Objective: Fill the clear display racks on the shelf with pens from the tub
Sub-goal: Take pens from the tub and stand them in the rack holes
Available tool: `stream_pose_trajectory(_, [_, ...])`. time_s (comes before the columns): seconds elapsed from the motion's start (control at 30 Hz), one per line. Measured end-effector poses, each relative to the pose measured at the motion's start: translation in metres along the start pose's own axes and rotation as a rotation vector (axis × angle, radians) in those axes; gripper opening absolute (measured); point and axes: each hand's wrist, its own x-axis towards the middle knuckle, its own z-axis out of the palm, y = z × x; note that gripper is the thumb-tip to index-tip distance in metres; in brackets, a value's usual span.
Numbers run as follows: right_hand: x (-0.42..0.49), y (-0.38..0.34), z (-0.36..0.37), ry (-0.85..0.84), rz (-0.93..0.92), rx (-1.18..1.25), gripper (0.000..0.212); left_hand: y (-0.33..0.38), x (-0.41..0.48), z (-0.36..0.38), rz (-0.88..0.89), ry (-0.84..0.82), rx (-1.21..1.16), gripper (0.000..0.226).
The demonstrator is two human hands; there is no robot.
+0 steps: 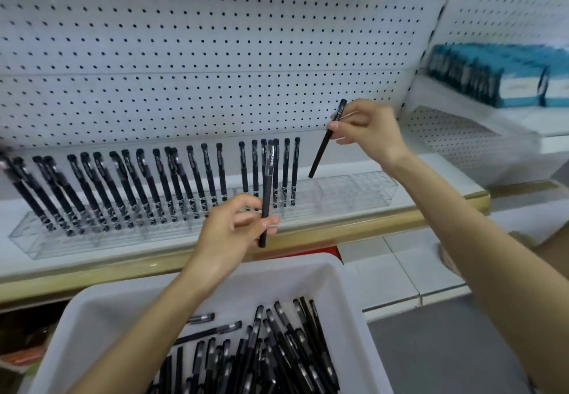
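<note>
Your left hand [229, 233] and right hand [374, 130] each pinch a pen [266, 190], probably light, stiff, slick, so grab mid-barrel.

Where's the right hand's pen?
Head view, right of centre: the pen, pinched tilted by the right hand, points down above the empty right end of the clear rack.

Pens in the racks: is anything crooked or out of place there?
Nothing spilled or broken. The pens in the left rack lean left, hardest at the far end, though the wide lens may exaggerate it. A few pairs crowd together instead of standing evenly spaced.
</note>
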Motion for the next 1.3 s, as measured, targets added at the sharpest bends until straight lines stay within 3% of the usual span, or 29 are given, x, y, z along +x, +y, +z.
stream_pose_trajectory(0.1, [0.006, 0.006, 0.004, -0.040, 0.013, -0.009, 0.022, -0.003, 0.005, 0.001, 0.019, 0.021, 0.032, 0.011])
stream_pose_trajectory(0.53, [0.005, 0.041, 0.031, -0.279, 0.040, -0.204, 0.023, -0.013, 0.011, 0.003, 0.001, 0.012, 0.028, 0.010])
stream_pose_trajectory(0.9, [0.014, 0.050, 0.032, -0.308, 0.073, -0.219, 0.015, -0.016, 0.010, -0.005, -0.012, 0.039, -0.009, 0.011])
stream_pose_trajectory(0.97, [0.012, 0.047, 0.027, -0.311, 0.082, -0.236, 0.022, -0.015, 0.010, -0.005, -0.023, 0.039, -0.030, 0.012])
stream_pose_trajectory(1.07, [0.003, 0.035, 0.016, -0.238, 0.070, -0.241, 0.034, -0.017, 0.010, -0.002, -0.036, 0.032, -0.055, 0.018])
stream_pose_trajectory(1.17, [-0.013, 0.016, 0.008, -0.120, 0.018, -0.148, 0.023, -0.017, 0.011, 0.005, -0.046, 0.023, -0.088, 0.023])
stream_pose_trajectory(1.3, [-0.043, -0.007, 0.013, -0.301, 0.077, -0.036, 0.013, -0.013, 0.010, 0.019, -0.027, -0.008, -0.131, 0.017])
